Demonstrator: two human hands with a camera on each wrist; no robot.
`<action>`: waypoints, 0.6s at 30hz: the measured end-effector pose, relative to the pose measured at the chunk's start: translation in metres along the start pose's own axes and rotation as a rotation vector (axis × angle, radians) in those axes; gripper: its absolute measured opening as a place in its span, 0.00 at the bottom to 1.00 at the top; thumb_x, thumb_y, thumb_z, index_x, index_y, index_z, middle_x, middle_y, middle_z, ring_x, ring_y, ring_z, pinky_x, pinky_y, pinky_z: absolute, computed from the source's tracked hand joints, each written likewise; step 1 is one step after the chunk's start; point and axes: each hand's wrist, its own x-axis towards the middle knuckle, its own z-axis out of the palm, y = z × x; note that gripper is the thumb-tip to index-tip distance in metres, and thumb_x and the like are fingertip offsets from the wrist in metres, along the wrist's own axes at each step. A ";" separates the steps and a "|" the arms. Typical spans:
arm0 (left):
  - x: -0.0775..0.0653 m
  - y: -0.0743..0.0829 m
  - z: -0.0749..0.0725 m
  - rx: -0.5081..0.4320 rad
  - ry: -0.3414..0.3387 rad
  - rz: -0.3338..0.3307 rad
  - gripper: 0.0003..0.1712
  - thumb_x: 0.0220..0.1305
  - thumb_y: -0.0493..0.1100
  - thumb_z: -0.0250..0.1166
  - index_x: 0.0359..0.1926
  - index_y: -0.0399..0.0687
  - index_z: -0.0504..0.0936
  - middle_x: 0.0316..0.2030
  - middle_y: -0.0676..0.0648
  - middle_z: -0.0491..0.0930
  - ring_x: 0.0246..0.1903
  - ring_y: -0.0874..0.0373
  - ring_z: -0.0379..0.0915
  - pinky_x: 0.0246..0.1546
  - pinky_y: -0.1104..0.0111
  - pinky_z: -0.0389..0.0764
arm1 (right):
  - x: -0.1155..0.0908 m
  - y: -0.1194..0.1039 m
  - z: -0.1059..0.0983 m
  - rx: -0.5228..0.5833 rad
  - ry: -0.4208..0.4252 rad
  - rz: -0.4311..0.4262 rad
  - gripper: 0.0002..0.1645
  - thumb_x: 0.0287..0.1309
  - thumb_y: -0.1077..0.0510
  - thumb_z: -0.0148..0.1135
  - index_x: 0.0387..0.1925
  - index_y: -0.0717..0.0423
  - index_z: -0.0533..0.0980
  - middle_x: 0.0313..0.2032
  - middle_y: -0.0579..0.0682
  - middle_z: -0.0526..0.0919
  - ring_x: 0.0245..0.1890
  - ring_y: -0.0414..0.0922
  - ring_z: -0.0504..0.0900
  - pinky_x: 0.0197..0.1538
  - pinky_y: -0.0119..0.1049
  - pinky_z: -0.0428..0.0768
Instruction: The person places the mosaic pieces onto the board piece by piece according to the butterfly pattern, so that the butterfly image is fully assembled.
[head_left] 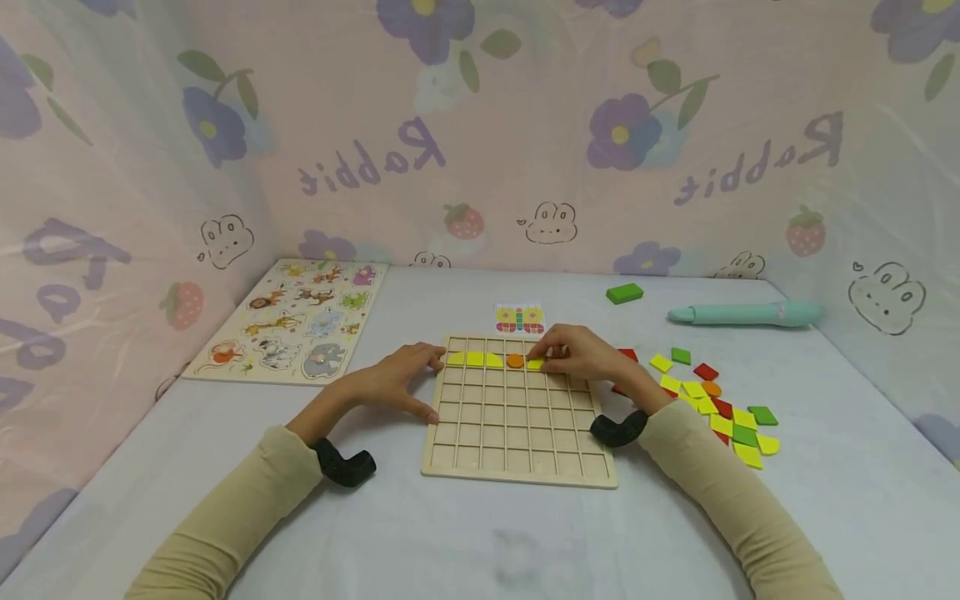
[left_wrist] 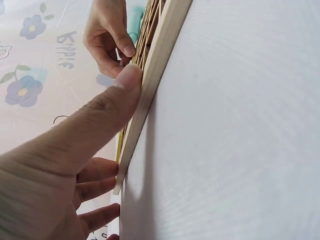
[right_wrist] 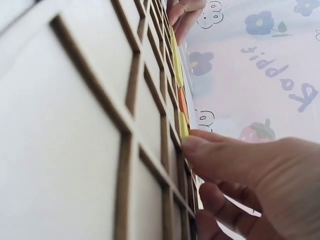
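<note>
A wooden grid board [head_left: 473, 414] lies in the middle of the table. My left hand [head_left: 399, 379] touches its left edge, thumb lower down and fingers near the far corner; the left wrist view shows the thumb on the rim. In the board's second row sit several yellow pieces [head_left: 474, 359], then an orange round tile [head_left: 515, 361]. Just right of that tile, my right hand [head_left: 583, 354] pinches a yellow tile [right_wrist: 183, 125] at its grid cell. The right fingers partly hide this tile.
A pattern card [head_left: 519, 319] lies behind the board. Loose red, yellow, green and orange tiles [head_left: 722, 426] are scattered to the right. Farther back are a green block [head_left: 625, 293] and a mint-coloured stick-like object [head_left: 742, 314]. An animal puzzle board [head_left: 288, 325] lies at the left.
</note>
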 end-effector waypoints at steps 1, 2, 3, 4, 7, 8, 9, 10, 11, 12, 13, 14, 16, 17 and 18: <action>0.000 0.000 0.000 0.000 0.001 0.005 0.44 0.45 0.58 0.73 0.58 0.40 0.66 0.67 0.39 0.57 0.67 0.41 0.49 0.66 0.48 0.52 | -0.001 0.000 -0.001 0.000 0.001 0.002 0.13 0.53 0.63 0.65 0.43 0.55 0.81 0.39 0.50 0.80 0.34 0.42 0.74 0.38 0.35 0.76; 0.000 0.001 -0.001 -0.004 0.002 0.007 0.44 0.45 0.58 0.73 0.58 0.40 0.66 0.66 0.38 0.57 0.67 0.41 0.49 0.66 0.48 0.52 | -0.001 0.001 -0.002 0.002 0.005 0.005 0.14 0.54 0.63 0.65 0.44 0.55 0.81 0.40 0.51 0.80 0.35 0.42 0.74 0.38 0.35 0.76; 0.000 0.001 -0.001 -0.008 0.002 0.010 0.44 0.45 0.58 0.73 0.58 0.40 0.67 0.66 0.38 0.58 0.67 0.41 0.49 0.66 0.47 0.52 | -0.002 0.002 -0.004 0.001 0.013 0.014 0.15 0.54 0.62 0.65 0.46 0.55 0.80 0.40 0.51 0.79 0.35 0.43 0.74 0.38 0.35 0.76; 0.000 0.000 -0.001 -0.008 0.004 0.015 0.44 0.45 0.58 0.73 0.57 0.40 0.67 0.66 0.38 0.58 0.67 0.41 0.49 0.66 0.47 0.52 | -0.004 0.003 -0.006 0.000 0.021 0.018 0.16 0.54 0.62 0.65 0.47 0.55 0.79 0.40 0.52 0.79 0.35 0.43 0.74 0.39 0.36 0.76; 0.000 0.000 0.000 -0.013 0.004 0.020 0.43 0.45 0.58 0.73 0.57 0.40 0.67 0.66 0.37 0.58 0.67 0.41 0.50 0.66 0.47 0.52 | -0.014 0.007 -0.019 -0.009 0.060 0.041 0.17 0.54 0.62 0.65 0.48 0.57 0.78 0.40 0.53 0.79 0.36 0.44 0.74 0.39 0.38 0.77; 0.000 0.000 0.000 -0.011 0.004 0.021 0.43 0.45 0.58 0.73 0.57 0.40 0.67 0.66 0.38 0.58 0.66 0.41 0.50 0.66 0.47 0.52 | -0.018 0.009 -0.024 -0.020 0.075 0.057 0.17 0.54 0.62 0.65 0.47 0.57 0.78 0.40 0.53 0.80 0.35 0.44 0.74 0.38 0.37 0.77; 0.000 -0.001 0.000 -0.011 0.005 0.022 0.43 0.45 0.58 0.73 0.56 0.40 0.67 0.66 0.37 0.58 0.66 0.41 0.50 0.65 0.47 0.53 | -0.024 0.012 -0.030 -0.037 0.090 0.075 0.16 0.54 0.61 0.66 0.46 0.58 0.79 0.39 0.53 0.80 0.35 0.44 0.74 0.37 0.37 0.77; 0.000 -0.001 0.001 -0.009 0.005 0.023 0.43 0.45 0.58 0.73 0.56 0.40 0.67 0.66 0.38 0.58 0.66 0.41 0.50 0.65 0.47 0.53 | -0.030 0.015 -0.036 -0.057 0.103 0.099 0.15 0.54 0.61 0.66 0.45 0.58 0.79 0.38 0.52 0.80 0.34 0.44 0.73 0.35 0.36 0.77; 0.000 -0.001 0.001 -0.010 0.005 0.022 0.43 0.45 0.58 0.73 0.56 0.40 0.67 0.66 0.38 0.58 0.66 0.41 0.50 0.65 0.47 0.53 | -0.037 0.019 -0.041 -0.080 0.117 0.129 0.14 0.53 0.60 0.66 0.44 0.58 0.79 0.38 0.52 0.80 0.33 0.44 0.73 0.34 0.34 0.77; 0.000 -0.001 0.001 -0.010 0.005 0.022 0.43 0.45 0.58 0.73 0.56 0.40 0.67 0.66 0.38 0.58 0.66 0.41 0.50 0.65 0.47 0.53 | -0.045 0.022 -0.046 -0.102 0.132 0.158 0.14 0.53 0.60 0.66 0.43 0.58 0.80 0.37 0.51 0.80 0.33 0.44 0.72 0.32 0.33 0.76; -0.001 0.000 0.001 -0.010 0.005 0.022 0.43 0.45 0.58 0.73 0.57 0.40 0.67 0.66 0.38 0.58 0.66 0.41 0.50 0.65 0.47 0.53 | -0.052 0.025 -0.051 -0.125 0.144 0.195 0.13 0.53 0.59 0.67 0.42 0.58 0.80 0.37 0.51 0.80 0.32 0.45 0.72 0.31 0.33 0.75; -0.001 0.000 0.000 -0.013 0.003 0.020 0.43 0.45 0.58 0.73 0.57 0.40 0.67 0.66 0.38 0.58 0.66 0.41 0.50 0.65 0.47 0.53 | -0.060 0.028 -0.055 -0.146 0.155 0.234 0.13 0.53 0.58 0.67 0.42 0.58 0.80 0.36 0.51 0.79 0.32 0.45 0.71 0.31 0.33 0.75; -0.001 0.000 -0.001 -0.013 0.002 0.017 0.44 0.45 0.59 0.73 0.57 0.40 0.67 0.66 0.38 0.58 0.66 0.41 0.50 0.65 0.47 0.53 | -0.075 0.034 -0.062 -0.188 0.168 0.304 0.14 0.53 0.57 0.67 0.42 0.59 0.80 0.35 0.51 0.79 0.32 0.46 0.71 0.31 0.33 0.74; -0.001 0.000 -0.001 -0.011 0.003 0.017 0.44 0.45 0.59 0.73 0.57 0.40 0.67 0.66 0.38 0.57 0.66 0.40 0.50 0.65 0.47 0.53 | -0.081 0.036 -0.065 -0.203 0.173 0.335 0.15 0.53 0.56 0.67 0.42 0.59 0.80 0.35 0.51 0.79 0.33 0.47 0.71 0.31 0.33 0.73; -0.001 0.000 -0.001 -0.006 0.005 0.020 0.44 0.45 0.59 0.73 0.57 0.40 0.67 0.66 0.37 0.57 0.66 0.40 0.50 0.65 0.47 0.53 | -0.087 0.038 -0.067 -0.213 0.176 0.367 0.16 0.53 0.56 0.67 0.42 0.60 0.79 0.35 0.52 0.79 0.33 0.47 0.71 0.32 0.34 0.73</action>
